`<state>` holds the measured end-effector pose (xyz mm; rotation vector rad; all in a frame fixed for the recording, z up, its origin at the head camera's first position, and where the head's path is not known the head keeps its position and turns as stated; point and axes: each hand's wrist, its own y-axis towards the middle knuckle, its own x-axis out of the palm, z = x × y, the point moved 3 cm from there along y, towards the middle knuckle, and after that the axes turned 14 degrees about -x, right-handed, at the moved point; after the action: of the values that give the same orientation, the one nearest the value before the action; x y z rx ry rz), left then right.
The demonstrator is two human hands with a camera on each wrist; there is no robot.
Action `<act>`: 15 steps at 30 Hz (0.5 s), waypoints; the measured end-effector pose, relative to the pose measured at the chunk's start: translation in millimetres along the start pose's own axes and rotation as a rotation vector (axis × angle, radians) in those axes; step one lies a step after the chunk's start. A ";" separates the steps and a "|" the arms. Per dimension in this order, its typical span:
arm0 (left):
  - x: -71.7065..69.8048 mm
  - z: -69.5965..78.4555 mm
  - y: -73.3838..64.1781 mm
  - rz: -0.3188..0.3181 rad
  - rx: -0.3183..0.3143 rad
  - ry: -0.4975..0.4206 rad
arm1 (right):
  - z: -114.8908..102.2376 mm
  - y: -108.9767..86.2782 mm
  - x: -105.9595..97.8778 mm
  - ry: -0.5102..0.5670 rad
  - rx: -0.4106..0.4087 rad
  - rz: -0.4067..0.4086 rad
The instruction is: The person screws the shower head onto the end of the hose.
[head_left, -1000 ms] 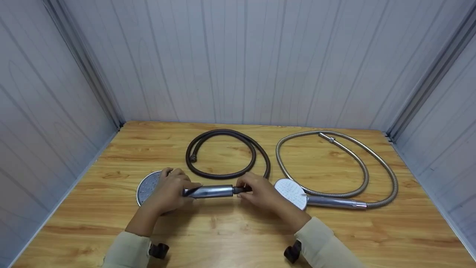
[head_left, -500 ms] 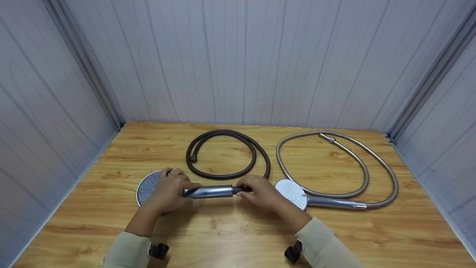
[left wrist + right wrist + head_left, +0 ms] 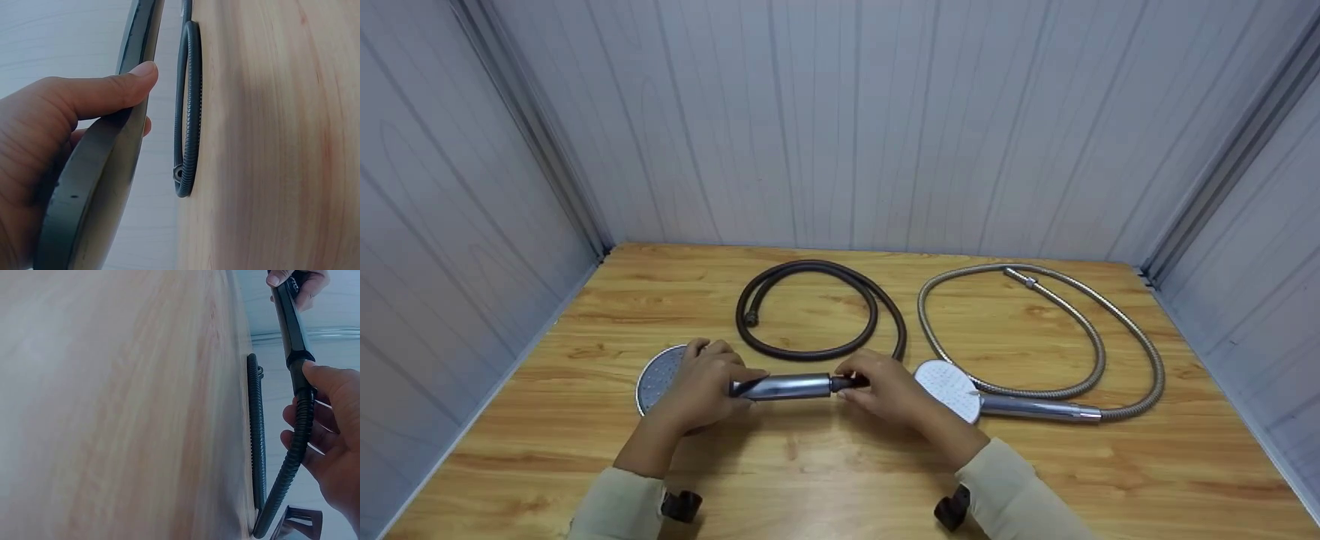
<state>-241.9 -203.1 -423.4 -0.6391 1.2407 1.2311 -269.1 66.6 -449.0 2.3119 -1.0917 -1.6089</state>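
My left hand (image 3: 706, 386) grips a large shower head (image 3: 658, 380) by its neck, thumb along the handle (image 3: 791, 386); in the left wrist view the thumb lies across the dark rim. At the handle's end, my right hand (image 3: 889, 386) pinches the dark connector (image 3: 304, 379) of a black shower hose (image 3: 810, 354) between thumb and fingers. Connector and handle end meet in line; how far they are threaded cannot be told. The rest of the hose lies coiled on the table behind the hands, a nut (image 3: 751, 319) on its free end.
To the right lies a second shower head (image 3: 949, 390) with a chrome handle (image 3: 1039, 407), joined to a looped silver hose (image 3: 1156, 360). Pale panel walls (image 3: 840, 127) enclose the wooden table (image 3: 840, 480) at the back and sides. Small black objects (image 3: 682, 506) show beside both cuffs.
The right fingers shift very slightly at the connector. The left hand, the shower head and both hoses stay where they were.
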 end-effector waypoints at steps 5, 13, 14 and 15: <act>-0.1 0.9 0.4 -0.010 -0.012 -0.007 | -1.3 -0.5 0.4 0.022 0.037 0.017; 1.5 1.1 0.0 -0.019 -0.015 -0.024 | -0.9 -1.1 1.1 0.042 0.025 0.038; 1.6 1.0 0.0 -0.018 -0.015 -0.024 | -0.7 -1.2 1.1 0.043 0.028 0.036; 1.6 1.0 -0.1 -0.019 -0.014 -0.027 | -0.6 -1.2 1.0 0.043 0.031 0.034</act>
<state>-241.7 -201.7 -424.6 -0.6413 1.2019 1.2306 -267.8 66.7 -450.1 2.3226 -1.1478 -1.5343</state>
